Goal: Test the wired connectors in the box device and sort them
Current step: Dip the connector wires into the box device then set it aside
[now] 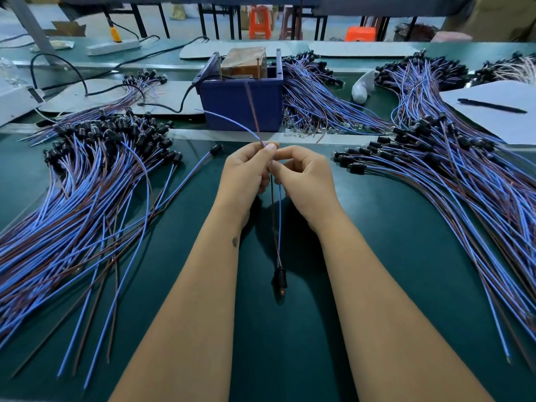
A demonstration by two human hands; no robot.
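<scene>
My left hand (pixel 246 174) and my right hand (pixel 304 177) meet at mid-table and pinch the blue and brown wires of one wired connector (pixel 280 278). Its black body hangs below the hands with a small red glow at its tip. Above the hands the brown wire rises toward the blue box device (pixel 240 103) and the blue wire curves off to the left. A large pile of wired connectors (pixel 95 175) lies on the left and another pile (pixel 452 175) on the right.
More connector bundles (pixel 319 103) lie behind the box on the right. A white sheet with a black pen (pixel 491 105) sits at the far right. A black power cable (pixel 162 107) runs to the box from the left. A power strip (pixel 113 47) lies at the back.
</scene>
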